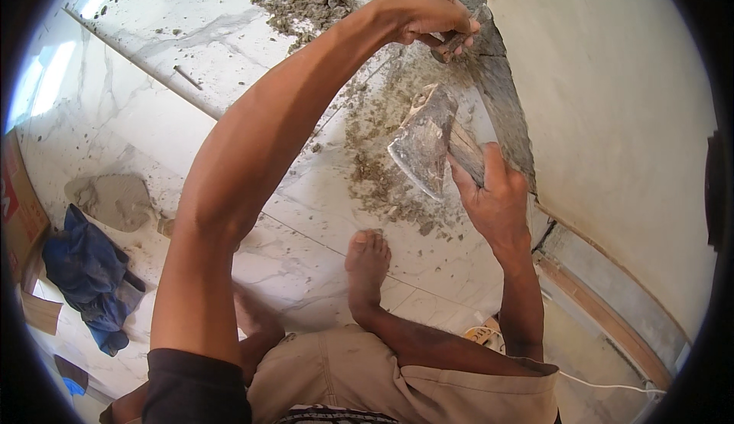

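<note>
My right hand [497,198] is wrapped round the wooden handle of a hatchet [424,141], its wide grey head caked with pale dust. Farther ahead, my left hand [436,15] grips a short brown metal chisel [451,48]. One end of the chisel sticks out toward me; the other lies by the rough grey mortar strip [508,107] along the wall's foot. A gap separates the hatchet head from the chisel. Under both tools, crumbled mortar [394,175] is scattered over the white marbled floor tiles [306,214].
To the right rises a plain pale wall [596,64]. A larger heap of rubble [329,0] lies at the far side. On the left are a grey mortar patch [111,198], a dark blue cloth [92,271] and a cardboard box [23,210]. A white cable [604,383] runs at the lower right.
</note>
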`<state>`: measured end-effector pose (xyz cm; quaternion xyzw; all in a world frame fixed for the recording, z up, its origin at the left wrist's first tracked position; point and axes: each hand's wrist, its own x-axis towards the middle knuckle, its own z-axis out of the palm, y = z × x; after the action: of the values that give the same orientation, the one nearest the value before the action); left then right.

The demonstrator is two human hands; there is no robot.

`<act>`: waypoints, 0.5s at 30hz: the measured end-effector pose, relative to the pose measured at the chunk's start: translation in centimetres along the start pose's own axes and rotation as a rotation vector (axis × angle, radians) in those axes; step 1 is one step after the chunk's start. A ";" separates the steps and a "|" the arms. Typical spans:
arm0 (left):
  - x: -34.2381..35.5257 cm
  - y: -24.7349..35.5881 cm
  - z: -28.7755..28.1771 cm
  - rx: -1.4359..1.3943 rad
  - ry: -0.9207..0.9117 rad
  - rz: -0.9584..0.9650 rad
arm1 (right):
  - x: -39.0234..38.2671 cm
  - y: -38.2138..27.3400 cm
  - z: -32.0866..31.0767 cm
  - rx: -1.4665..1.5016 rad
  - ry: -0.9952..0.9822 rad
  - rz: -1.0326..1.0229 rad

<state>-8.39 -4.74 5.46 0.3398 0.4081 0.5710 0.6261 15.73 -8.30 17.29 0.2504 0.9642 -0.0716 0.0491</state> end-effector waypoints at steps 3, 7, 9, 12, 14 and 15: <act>0.3 -0.1 0.5 -0.026 -0.020 0.008 | -0.3 0.2 0.2 -0.025 -0.025 -0.013; 0.2 -0.2 0.6 0.054 0.001 0.028 | -0.1 0.0 0.3 -0.084 -0.089 -0.081; 0.4 -0.3 0.7 0.049 -0.013 0.026 | -0.3 -0.1 0.4 -0.076 -0.121 -0.074; 0.7 -0.7 0.5 0.068 0.007 0.004 | -0.2 -0.3 0.4 -0.059 -0.136 -0.065; 0.8 -0.6 0.8 0.074 0.021 -0.011 | -0.3 0.0 0.6 -0.063 -0.104 -0.082; 0.8 -0.6 1.0 0.072 0.027 -0.014 | -0.3 0.0 0.5 -0.062 -0.100 -0.075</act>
<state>-7.24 -4.01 5.26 0.3515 0.4392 0.5559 0.6119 16.04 -8.53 16.80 0.2084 0.9711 -0.0556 0.1022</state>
